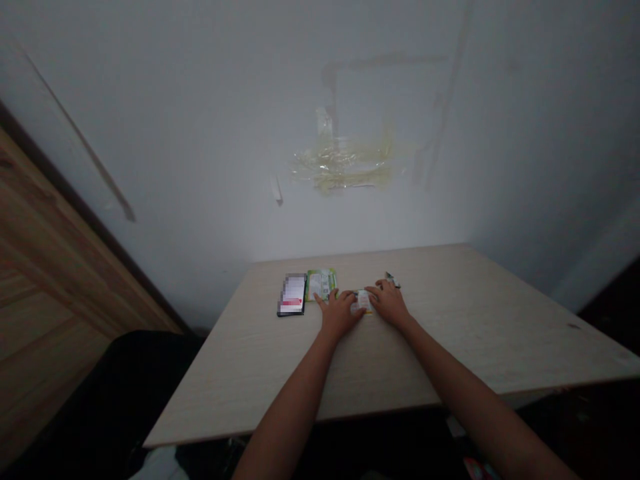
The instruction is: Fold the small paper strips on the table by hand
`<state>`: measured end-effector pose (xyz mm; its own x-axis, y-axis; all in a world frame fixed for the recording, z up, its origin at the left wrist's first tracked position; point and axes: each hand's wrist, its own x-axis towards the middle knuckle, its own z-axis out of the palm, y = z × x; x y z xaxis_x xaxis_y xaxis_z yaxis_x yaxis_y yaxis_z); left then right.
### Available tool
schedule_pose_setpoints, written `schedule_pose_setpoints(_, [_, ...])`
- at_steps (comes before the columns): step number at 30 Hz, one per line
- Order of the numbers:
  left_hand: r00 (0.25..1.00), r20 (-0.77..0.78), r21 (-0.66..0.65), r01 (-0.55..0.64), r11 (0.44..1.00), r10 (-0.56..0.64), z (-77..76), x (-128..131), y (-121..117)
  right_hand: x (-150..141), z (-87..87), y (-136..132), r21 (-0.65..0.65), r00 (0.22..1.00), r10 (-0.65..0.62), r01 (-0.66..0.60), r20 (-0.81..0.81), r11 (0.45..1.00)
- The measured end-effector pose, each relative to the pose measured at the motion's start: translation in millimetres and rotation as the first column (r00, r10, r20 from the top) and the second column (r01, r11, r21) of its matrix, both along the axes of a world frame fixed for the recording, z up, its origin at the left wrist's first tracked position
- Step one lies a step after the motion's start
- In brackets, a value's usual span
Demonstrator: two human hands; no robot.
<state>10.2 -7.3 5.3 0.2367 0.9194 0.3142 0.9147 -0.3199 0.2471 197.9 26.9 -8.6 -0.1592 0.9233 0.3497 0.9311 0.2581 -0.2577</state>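
Observation:
Both hands rest on the table, one at each side of a small white printed packet with yellow and red marks. My left hand lies with its fingers spread, its fingertips at the packet's left edge and near a green-and-white printed packet. My right hand lies over the small packet's right side, fingers stretched out flat. Just beyond the right fingers sits a small dark-and-white piece, partly covered, whose kind I cannot make out.
A phone with a lit, partly blurred screen lies left of the green packet. The pale wooden table meets a wall with tape remnants. A wooden panel and a dark chair-like shape stand at left.

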Motion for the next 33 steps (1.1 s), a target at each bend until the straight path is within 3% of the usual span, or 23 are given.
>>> schedule_pose_setpoints(7, [1.0,-0.004,0.019,0.012,1.0,-0.012,0.5,-1.0,-1.4,9.1,-6.3,5.1,0.029,0.989,0.087,-0.084,-0.116,0.996])
schedule_pose_setpoints(19, [1.0,-0.015,0.039,0.01,0.999,-0.01,0.4,-0.2,-3.7,6.6,-3.4,3.6,0.036,0.991,0.069,-0.066,-0.114,0.997])
schedule_pose_setpoints(33, [0.999,-0.026,0.017,-0.022,1.0,0.023,5.4,2.1,-8.9,20.9,-9.3,1.4,0.01,0.967,0.203,-0.204,-0.153,0.979])
